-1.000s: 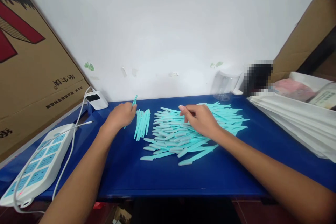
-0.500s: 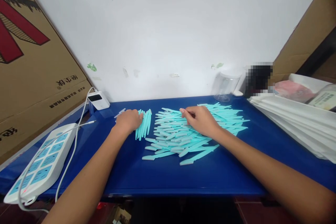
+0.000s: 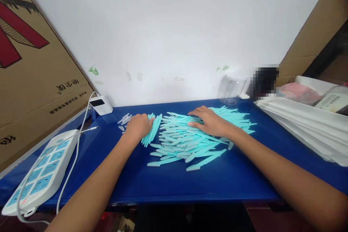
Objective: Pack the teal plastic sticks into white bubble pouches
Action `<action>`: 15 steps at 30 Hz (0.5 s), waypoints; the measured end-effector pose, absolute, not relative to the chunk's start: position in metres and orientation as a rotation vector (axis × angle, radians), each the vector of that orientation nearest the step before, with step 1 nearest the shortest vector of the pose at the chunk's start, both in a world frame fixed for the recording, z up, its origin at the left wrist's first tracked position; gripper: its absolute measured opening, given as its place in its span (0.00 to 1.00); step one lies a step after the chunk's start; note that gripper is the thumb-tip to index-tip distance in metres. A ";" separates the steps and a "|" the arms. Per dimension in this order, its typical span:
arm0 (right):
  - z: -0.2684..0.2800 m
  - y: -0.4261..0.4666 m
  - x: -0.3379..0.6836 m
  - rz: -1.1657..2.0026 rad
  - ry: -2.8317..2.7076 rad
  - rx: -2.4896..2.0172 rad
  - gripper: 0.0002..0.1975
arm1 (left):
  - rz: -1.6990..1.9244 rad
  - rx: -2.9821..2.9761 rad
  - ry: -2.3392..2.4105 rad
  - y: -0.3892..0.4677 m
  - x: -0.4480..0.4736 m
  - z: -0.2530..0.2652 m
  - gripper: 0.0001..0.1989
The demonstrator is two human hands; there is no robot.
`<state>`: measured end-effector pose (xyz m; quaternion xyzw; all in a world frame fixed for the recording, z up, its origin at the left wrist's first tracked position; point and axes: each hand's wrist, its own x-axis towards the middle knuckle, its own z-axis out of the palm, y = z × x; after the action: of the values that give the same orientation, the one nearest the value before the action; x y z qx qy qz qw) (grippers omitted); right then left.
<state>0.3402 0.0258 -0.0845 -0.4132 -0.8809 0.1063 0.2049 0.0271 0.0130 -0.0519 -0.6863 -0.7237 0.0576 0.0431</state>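
Note:
My left hand (image 3: 139,127) is closed at the left side of a small bundle of turquoise eyebrow razors (image 3: 154,130), its thumb lying against them; the curled fingertips are hidden. Over a large loose pile of the same turquoise razors (image 3: 179,139) rests my right hand (image 3: 210,121), thumb and fingers apart, with nothing visibly held. One razor slants out from below that palm. Just left of my left hand lie several small clear plastic pieces (image 3: 124,119).
A white power strip (image 3: 63,156) with a cable and a small white device (image 3: 101,105) are on the left of the blue table (image 3: 168,186). A clear jar (image 3: 233,88) stands by the wall. White trays (image 3: 304,127) are at right, cardboard (image 3: 40,65) at left.
My left hand has shifted slightly right, and the small bundle now leans right, nearer the pile. My right hand has gone from pinched fingers to spread ones over the pile.

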 end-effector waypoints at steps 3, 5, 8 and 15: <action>-0.088 0.029 0.339 0.307 -2.491 -1.129 0.28 | 0.167 -2.090 -2.219 0.012 0.028 -0.051 0.32; -0.088 0.030 0.338 0.307 -2.493 -1.096 0.26 | 0.160 -2.071 -2.228 0.011 0.027 -0.050 0.33; -0.087 0.030 0.336 0.292 -2.484 -1.048 0.23 | 0.190 -2.044 -2.246 0.010 0.026 -0.048 0.34; -0.082 0.018 0.332 0.329 -2.473 -0.993 0.27 | 0.219 -2.013 -2.263 0.008 0.027 -0.047 0.33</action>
<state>0.3316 0.0183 -0.0819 -0.3604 -0.8970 0.1195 0.2262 0.0271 0.0076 -0.0467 -0.6620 -0.7442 0.0720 0.0524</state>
